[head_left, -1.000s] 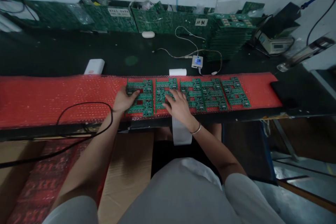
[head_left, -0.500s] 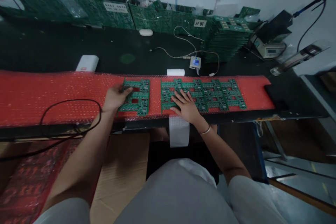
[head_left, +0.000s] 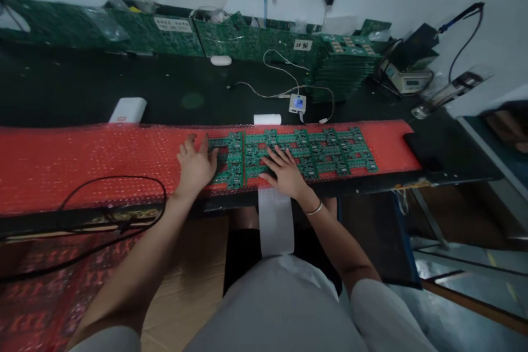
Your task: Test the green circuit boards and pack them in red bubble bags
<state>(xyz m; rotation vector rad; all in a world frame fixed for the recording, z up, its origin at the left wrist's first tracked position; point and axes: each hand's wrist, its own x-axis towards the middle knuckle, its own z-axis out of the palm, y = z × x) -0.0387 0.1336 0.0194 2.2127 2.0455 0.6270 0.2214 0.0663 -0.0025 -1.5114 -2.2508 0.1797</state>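
Green circuit boards lie in a row on a strip of red bubble wrap (head_left: 157,159). My left hand (head_left: 194,168) is at the left edge of the leftmost circuit board (head_left: 236,157), fingers spread and thumb against that edge. The hand hides part of the board's left side. Flat on the adjoining circuit boards (head_left: 325,154) rests my right hand (head_left: 286,173), its fingers apart. A very narrow gap separates the leftmost board from the others.
Beneath the wrap is a dark table (head_left: 173,85). Behind it stand a small meter (head_left: 297,103) with cables, a white power bank (head_left: 128,110), a white roll (head_left: 267,119) and a tall board stack (head_left: 344,74). A black cable (head_left: 111,179) loops at front left.
My left hand has slid the leftmost board right, nearly closing the gap to the others. Its fingers have spread from their grip. My right hand stays flat on the boards.
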